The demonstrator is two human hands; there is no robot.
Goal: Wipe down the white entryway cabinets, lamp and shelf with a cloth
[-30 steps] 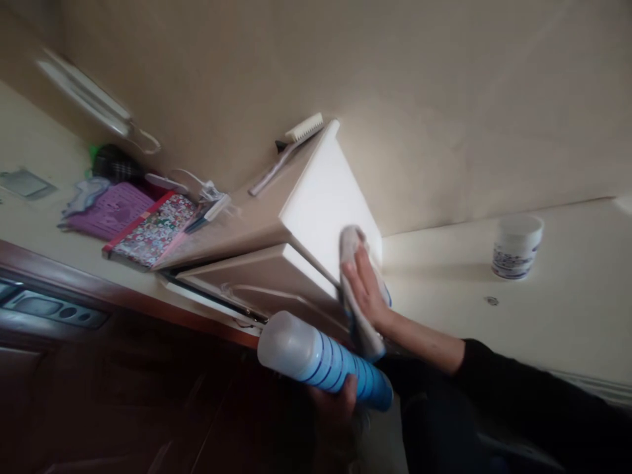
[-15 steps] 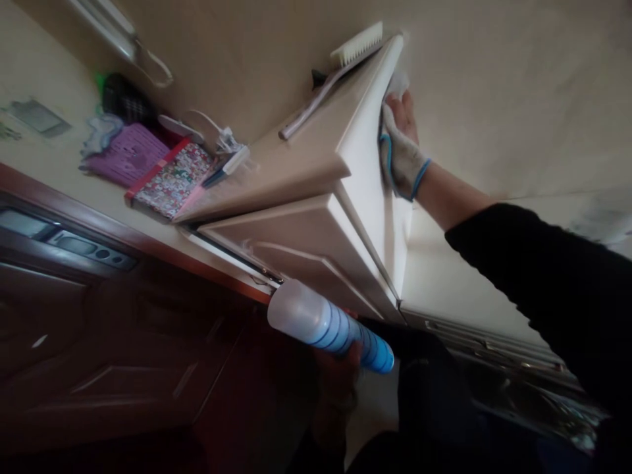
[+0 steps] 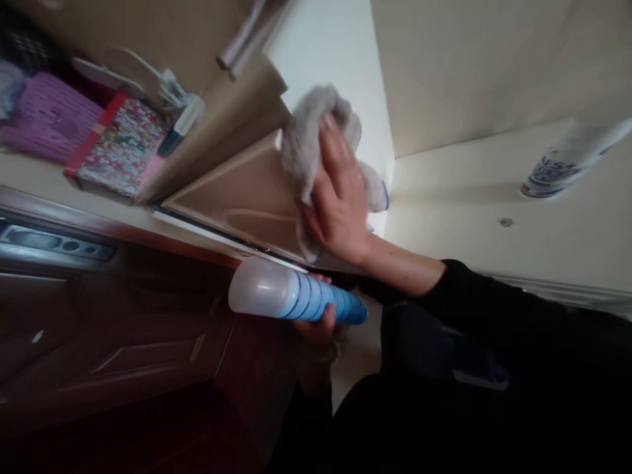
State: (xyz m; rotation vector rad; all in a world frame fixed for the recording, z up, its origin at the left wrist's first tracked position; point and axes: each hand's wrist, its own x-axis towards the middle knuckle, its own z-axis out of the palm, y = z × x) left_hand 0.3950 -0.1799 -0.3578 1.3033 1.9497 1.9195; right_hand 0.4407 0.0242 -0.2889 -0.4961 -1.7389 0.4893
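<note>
My right hand [image 3: 340, 197] presses a crumpled grey cloth [image 3: 309, 131] with a blue edge against the cream cabinet, at the corner where its door [image 3: 247, 197] meets the white side panel [image 3: 336, 46]. Its fingers lie bent over the cloth, which hides part of the door. Lower down, my left hand [image 3: 320, 326] is wrapped round a blue striped aerosol can [image 3: 316, 296] with a frosted cap. The can lies tilted, its cap pointing left, just in front of the cabinet's lower edge.
A patterned red-edged box [image 3: 126, 145], a purple basket [image 3: 54, 118] and a white cable [image 3: 170, 89] sit left of the cabinet. A brush handle [image 3: 239, 39] rests on the cabinet top. On the right surface is a white printed container [image 3: 557, 171]. Dark wooden panelling [image 3: 123, 349] stands lower left.
My right hand has moved with the cloth from the far side panel down and left to the door's corner. The view has shifted, bringing the white container into sight.
</note>
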